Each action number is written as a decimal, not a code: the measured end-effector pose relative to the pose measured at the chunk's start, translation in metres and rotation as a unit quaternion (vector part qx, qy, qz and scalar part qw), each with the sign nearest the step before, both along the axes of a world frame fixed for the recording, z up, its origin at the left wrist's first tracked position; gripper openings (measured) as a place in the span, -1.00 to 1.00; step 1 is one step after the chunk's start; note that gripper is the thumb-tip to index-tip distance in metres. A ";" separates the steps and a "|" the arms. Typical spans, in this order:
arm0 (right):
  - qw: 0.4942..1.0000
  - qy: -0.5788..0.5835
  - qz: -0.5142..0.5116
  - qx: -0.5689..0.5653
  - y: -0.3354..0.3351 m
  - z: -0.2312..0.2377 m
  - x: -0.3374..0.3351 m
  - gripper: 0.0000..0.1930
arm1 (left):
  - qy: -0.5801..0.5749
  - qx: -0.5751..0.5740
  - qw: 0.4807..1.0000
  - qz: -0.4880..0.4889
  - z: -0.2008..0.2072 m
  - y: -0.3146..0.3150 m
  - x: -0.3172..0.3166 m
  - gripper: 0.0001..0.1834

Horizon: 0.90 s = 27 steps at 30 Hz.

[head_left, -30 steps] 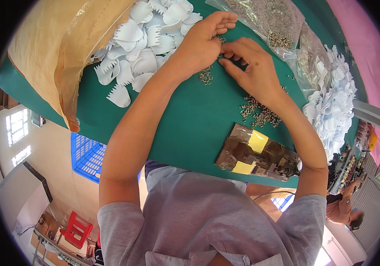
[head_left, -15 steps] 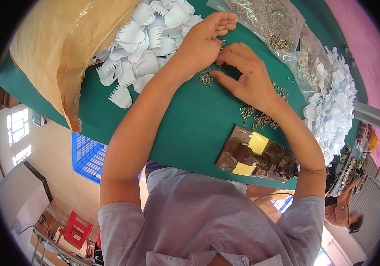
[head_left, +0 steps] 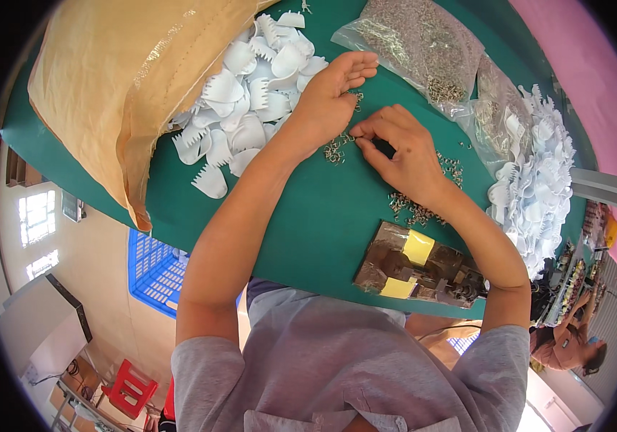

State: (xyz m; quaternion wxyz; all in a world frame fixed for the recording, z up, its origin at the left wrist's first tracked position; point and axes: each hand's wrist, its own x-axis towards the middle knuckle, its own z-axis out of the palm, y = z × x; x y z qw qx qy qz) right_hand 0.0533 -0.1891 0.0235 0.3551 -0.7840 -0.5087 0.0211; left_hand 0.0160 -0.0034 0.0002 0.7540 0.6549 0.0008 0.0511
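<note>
My left hand [head_left: 335,90] rests on its edge on the green table, fingers stretched out. Small bent metal clips [head_left: 334,152] lie in a loose heap beside its wrist. From the right, my right hand [head_left: 403,151] reaches to these clips, its thumb and forefinger drawn together at the heap's edge. Whatever sits between those fingertips is too small to make out. A second heap of clips [head_left: 410,209] lies under and beside my right wrist. Nearer to me is a brown metal block fixture [head_left: 434,268] with yellow patches, by my right forearm.
White toothed plastic pieces [head_left: 244,132] spill from a large tan sack [head_left: 117,93] at left. Clear bags of clips [head_left: 423,50] lie at the far right, beside another pile of white pieces [head_left: 535,194]. A blue basket [head_left: 153,270] stands below the table's left edge.
My right thumb and forefinger have come closer together at the clip heap. My left hand stays stretched out beside it. The whole view has shifted slightly, with the table lower in the picture.
</note>
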 end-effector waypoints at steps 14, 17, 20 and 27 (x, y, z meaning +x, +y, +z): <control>0.999 -0.005 0.011 -0.036 -0.002 0.006 -0.004 -0.79 | 0.008 0.008 1.000 0.004 0.006 -0.001 -0.002 -0.25; 0.997 -0.028 0.022 -0.066 -0.009 0.010 -0.001 -0.81 | 0.019 0.006 1.000 0.004 0.006 -0.001 -0.003 -0.25; 0.997 -0.071 0.028 -0.024 -0.019 0.013 0.002 -0.82 | 0.002 0.015 1.000 0.004 0.002 0.000 -0.001 -0.25; 0.992 -0.029 0.036 -0.116 -0.055 0.035 0.006 -0.81 | -0.002 0.016 1.000 0.002 0.000 0.000 0.000 -0.27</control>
